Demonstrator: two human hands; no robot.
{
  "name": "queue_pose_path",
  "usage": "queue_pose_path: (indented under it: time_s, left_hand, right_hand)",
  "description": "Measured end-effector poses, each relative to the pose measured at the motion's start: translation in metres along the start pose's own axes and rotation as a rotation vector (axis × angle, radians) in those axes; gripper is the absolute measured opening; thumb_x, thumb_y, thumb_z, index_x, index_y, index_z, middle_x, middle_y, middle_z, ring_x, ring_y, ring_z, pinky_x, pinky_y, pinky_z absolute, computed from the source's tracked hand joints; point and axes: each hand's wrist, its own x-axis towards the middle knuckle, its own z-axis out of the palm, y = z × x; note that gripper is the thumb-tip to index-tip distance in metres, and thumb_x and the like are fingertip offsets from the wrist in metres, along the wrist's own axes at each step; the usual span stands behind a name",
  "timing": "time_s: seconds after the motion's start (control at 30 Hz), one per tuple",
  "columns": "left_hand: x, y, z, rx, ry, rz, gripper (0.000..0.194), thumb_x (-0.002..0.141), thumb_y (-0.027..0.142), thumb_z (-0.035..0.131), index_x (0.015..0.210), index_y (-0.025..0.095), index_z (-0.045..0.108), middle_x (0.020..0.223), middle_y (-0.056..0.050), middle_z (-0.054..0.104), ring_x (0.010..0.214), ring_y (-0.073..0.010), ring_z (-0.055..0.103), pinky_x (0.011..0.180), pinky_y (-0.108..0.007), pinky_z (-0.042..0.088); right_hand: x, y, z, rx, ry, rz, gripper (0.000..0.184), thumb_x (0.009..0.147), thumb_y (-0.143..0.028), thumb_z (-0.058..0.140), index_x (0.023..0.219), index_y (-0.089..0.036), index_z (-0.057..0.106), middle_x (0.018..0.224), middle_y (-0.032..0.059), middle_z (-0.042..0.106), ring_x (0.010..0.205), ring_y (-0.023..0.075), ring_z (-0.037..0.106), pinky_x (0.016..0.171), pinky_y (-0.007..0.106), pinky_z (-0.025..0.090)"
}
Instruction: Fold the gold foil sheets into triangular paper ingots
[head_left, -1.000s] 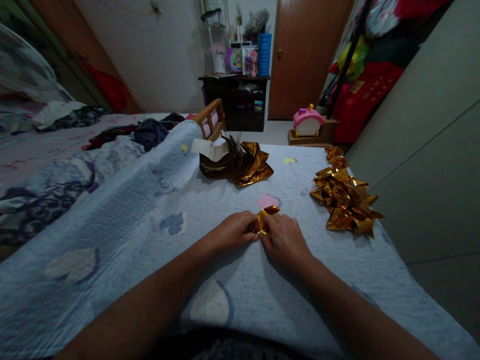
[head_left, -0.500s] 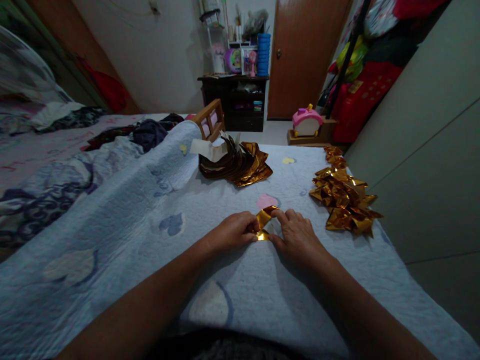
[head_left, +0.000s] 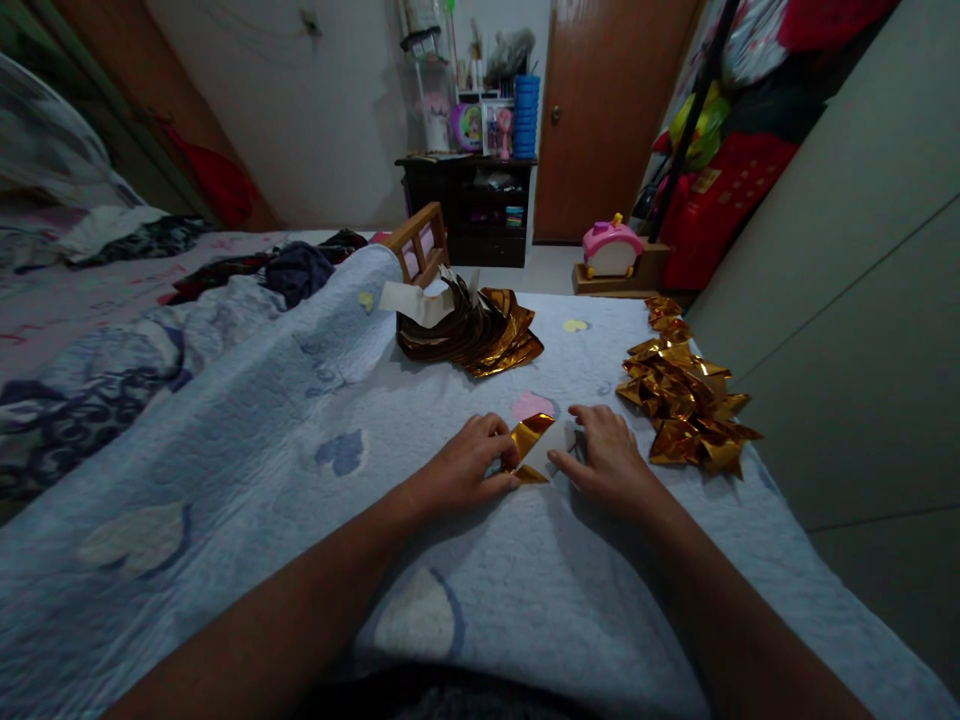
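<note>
Pinches the left end of a gold-and-white foil sheet (head_left: 531, 433) between thumb and curled fingers of the left hand (head_left: 478, 462), on the heart-patterned quilt (head_left: 420, 400). Keeps the right hand (head_left: 609, 455) open at the sheet's right side, thumb and fingers parted and pinching nothing; cannot tell contact from a narrow gap at the thumb tip. Shows, farther out, folded gold pieces (head_left: 686, 400) heaped along the quilt's right edge, a fanned foil stack (head_left: 469, 330) left of them, then a pink toy (head_left: 613, 250) and a dark cabinet (head_left: 469, 215) beyond.
</note>
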Motion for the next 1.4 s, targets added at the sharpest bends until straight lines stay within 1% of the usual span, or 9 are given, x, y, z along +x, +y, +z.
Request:
queue_pose_path:
  time_s: [0.13,0.3,0.63,0.8,0.87,1.0,1.2,1.33,1.4]
  left_hand:
    - [0.002,-0.001,0.005,0.011,0.077,0.012,0.011,0.082,0.023,0.073,0.088,0.02,0.064,0.122,-0.008,0.055,0.117,-0.0267,0.048,0.103,-0.044,0.041]
    - [0.007,-0.001,0.006,-0.021,0.105,0.009,0.023,0.08,0.019,0.073,0.101,0.02,0.062,0.125,-0.01,0.055,0.118,-0.0269,0.05,0.104,-0.044,0.043]
    - [0.009,0.001,0.004,-0.105,0.087,0.021,0.026,0.077,0.032,0.08,0.086,0.019,0.06,0.102,-0.005,0.056,0.095,-0.0213,0.056,0.085,-0.033,0.047]
    - [0.006,-0.002,-0.003,-0.198,0.069,0.026,0.015,0.095,0.03,0.058,0.087,0.018,0.063,0.098,-0.004,0.056,0.092,-0.0182,0.057,0.086,-0.031,0.046]
    - [0.005,-0.004,-0.005,-0.218,0.073,0.032,0.017,0.097,0.026,0.051,0.09,0.018,0.064,0.1,-0.005,0.056,0.095,-0.0179,0.058,0.09,-0.032,0.046]
    - [0.006,-0.007,-0.006,-0.258,0.073,-0.011,0.012,0.091,0.021,0.054,0.093,0.018,0.065,0.11,-0.006,0.059,0.091,-0.0167,0.059,0.088,-0.032,0.048]
    - [0.007,-0.013,-0.011,-0.407,-0.012,-0.06,0.02,0.093,0.025,0.048,0.099,0.017,0.066,0.102,-0.008,0.065,0.095,-0.0205,0.06,0.088,-0.034,0.049]
    - [0.004,-0.019,-0.016,-0.385,-0.066,-0.011,0.027,0.078,0.014,0.06,0.104,0.019,0.065,0.117,-0.008,0.062,0.092,-0.0182,0.058,0.081,-0.031,0.049]
    - [0.004,-0.019,-0.015,-0.339,-0.056,0.04,0.021,0.079,0.015,0.064,0.099,0.02,0.067,0.12,-0.007,0.061,0.099,-0.019,0.058,0.086,-0.031,0.048]
  right_hand:
    - [-0.003,-0.007,0.007,-0.041,-0.014,-0.041,0.067,0.082,-0.052,0.068,0.136,-0.016,0.051,0.131,0.0187,0.055,0.117,0.0377,0.05,0.094,0.049,0.039]
    - [-0.004,-0.009,0.011,0.002,-0.035,-0.086,0.075,0.079,-0.056,0.07,0.14,-0.019,0.048,0.132,0.0163,0.055,0.12,0.0369,0.049,0.095,0.048,0.039]
    - [-0.002,-0.01,0.013,0.095,-0.031,-0.041,0.087,0.069,-0.031,0.078,0.147,-0.02,0.042,0.129,0.0165,0.051,0.119,0.0371,0.049,0.098,0.052,0.041]
    - [-0.001,-0.011,0.015,0.283,-0.044,-0.092,0.093,0.069,-0.016,0.074,0.151,-0.026,0.032,0.137,0.0131,0.041,0.13,0.0311,0.046,0.108,0.048,0.042]
    - [-0.001,-0.011,0.017,0.333,-0.039,-0.11,0.092,0.069,-0.012,0.072,0.151,-0.026,0.03,0.141,0.013,0.037,0.135,0.0288,0.044,0.112,0.045,0.04]
    - [-0.001,-0.011,0.018,0.368,-0.01,-0.11,0.09,0.07,-0.009,0.07,0.149,-0.027,0.031,0.146,0.0123,0.031,0.139,0.0282,0.042,0.116,0.045,0.037]
    - [0.0,-0.009,0.021,0.447,0.03,-0.136,0.087,0.071,-0.008,0.067,0.148,-0.03,0.035,0.144,0.0104,0.033,0.135,0.0279,0.046,0.116,0.046,0.038]
    - [0.002,-0.005,0.024,0.482,0.073,-0.134,0.082,0.07,-0.006,0.064,0.145,-0.029,0.04,0.136,0.0097,0.042,0.132,0.0279,0.048,0.117,0.047,0.037]
    - [0.003,-0.005,0.023,0.493,0.076,-0.107,0.08,0.07,-0.007,0.065,0.144,-0.027,0.042,0.133,0.0101,0.045,0.131,0.0281,0.048,0.116,0.047,0.038]
